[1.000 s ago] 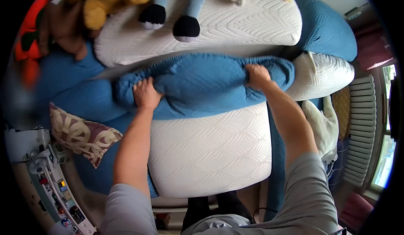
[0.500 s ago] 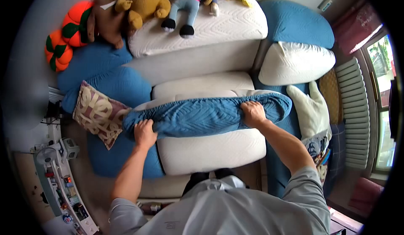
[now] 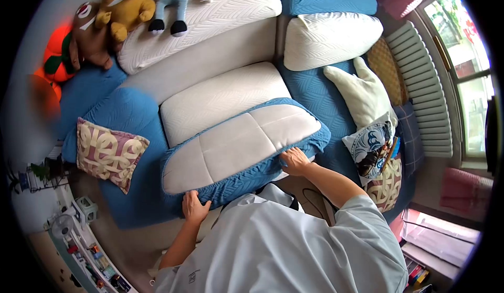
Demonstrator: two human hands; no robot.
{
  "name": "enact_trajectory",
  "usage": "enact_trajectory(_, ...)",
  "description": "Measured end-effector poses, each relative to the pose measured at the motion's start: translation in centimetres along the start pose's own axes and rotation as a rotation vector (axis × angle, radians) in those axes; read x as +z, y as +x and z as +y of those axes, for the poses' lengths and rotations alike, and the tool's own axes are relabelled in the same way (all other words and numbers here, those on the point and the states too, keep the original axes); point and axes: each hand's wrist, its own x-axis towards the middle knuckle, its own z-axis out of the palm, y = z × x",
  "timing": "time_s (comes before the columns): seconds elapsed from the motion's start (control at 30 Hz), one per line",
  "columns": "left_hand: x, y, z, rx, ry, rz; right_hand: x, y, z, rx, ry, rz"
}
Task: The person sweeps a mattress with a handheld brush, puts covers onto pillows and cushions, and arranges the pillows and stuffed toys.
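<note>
A sofa cushion point(image 3: 236, 143) in a blue elasticated cover lies slanted across the seat in front of me. Its pale, seamed underside faces up, with the gathered blue rim all around it. My left hand point(image 3: 195, 207) grips the near edge at the left end, thumb apart from the fingers. Farther right along that same edge, my right hand point(image 3: 295, 162) is closed on the gathered blue fabric, its fingertips partly hidden. Behind the cushion is a white-covered seat cushion point(image 3: 220, 96).
Left of the cushion lies a patterned pillow point(image 3: 111, 154). Plush toys point(image 3: 126, 7) sit along the sofa back. To the right are a white pillow point(image 3: 333, 38), a cream plush point(image 3: 362, 93) and a printed pillow point(image 3: 370, 146), near the radiator point(image 3: 422, 88).
The cushion has turned from blue side facing me to pale underside up, and has come nearer my body. Both hands moved down toward me, still gripping it. The view has shifted right.
</note>
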Motion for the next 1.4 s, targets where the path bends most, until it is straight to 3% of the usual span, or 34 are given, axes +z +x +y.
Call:
enact_trajectory(0.07, 0.2, 0.2, 1.6, 0.146, 0.079, 0.163, -0.8, 0.3, -0.2, -0.012, 0.097, 0.22)
enact_trajectory(0.1, 0.3, 0.4, 1.8, 0.198, 0.094, 0.225, -1.8, 0.3, -0.5, 0.017, 0.118, 0.224)
enact_trajectory(0.2, -1.4, 0.8, 3.4, 0.268, 0.118, 0.365, -3.1, 0.7, 0.1, 0.03, 0.048, 0.492)
enact_trajectory(0.33, -1.2, 3.0, 1.3, 0.236, 0.092, 0.026, -4.0, -0.2, 3.9, 0.052, -0.083, 0.174)
enact_trajectory(0.43, -0.7, 3.6, 0.2, 0.196, 0.089, -0.221, -4.8, -0.2, 6.0, 0.111, -0.119, -0.375)
enact_trajectory(0.53, -0.9, 3.4, -0.4, 0.168, 0.065, -0.251, -3.4, -0.9, 10.2, 0.017, -0.256, -0.566)
enact_trajectory(0.63, -3.0, 3.2, -0.3, -0.078, 0.077, -0.439, -6.5, -1.9, 11.8, 0.112, -0.425, -0.71)
enact_trajectory(0.7, -3.9, 3.9, -3.2, -0.087, 0.151, -0.475, -11.2, -1.7, 12.5, 0.22, -0.507, -0.817)
enact_trajectory(0.73, -4.4, 4.1, -5.0, -0.097, 0.187, -0.495, -12.6, -1.7, 13.4, 0.256, -0.545, -0.729)
enact_trajectory(0.77, -5.9, 4.7, -5.7, -0.145, 0.215, -0.495, -15.9, -0.4, 11.7, 0.341, -0.515, -0.801)
enact_trajectory(0.87, -9.4, 6.9, -7.8, -0.124, 0.168, -0.427, -16.3, 3.4, 10.9, 0.288, -0.416, -0.679)
enact_trajectory(1.0, -7.4, 11.1, -5.4, -0.033, 0.012, -0.372, -11.1, 8.3, 8.0, 0.335, -0.126, -0.294)
enact_trajectory(1.03, -6.9, 12.0, -4.7, -0.039, 0.01, -0.375, -7.7, 9.1, 9.9, 0.232, -0.292, -0.095)
enact_trajectory(1.07, -6.6, 12.9, -5.1, -0.016, -0.017, -0.382, -7.5, 9.5, 9.3, 0.366, -0.3, -0.077)
enact_trajectory(1.13, -7.0, 12.8, -6.1, -0.01, -0.039, -0.437, -6.1, 9.7, 10.1, 0.307, -0.35, -0.057)
enact_trajectory(1.2, -7.5, 12.7, -5.8, -0.008, -0.042, -0.521, -6.0, 9.1, 9.8, 0.391, -0.175, 0.07)
enact_trajectory(1.3, -5.7, 13.3, -6.5, -0.094, -0.082, -0.627, -3.7, 8.1, 11.2, 0.404, -0.158, 0.056)
enact_trajectory(1.4, -3.8, 13.2, -6.5, -0.197, -0.248, -0.304, -3.3, 8.1, 10.1, 0.445, -0.15, 0.06)
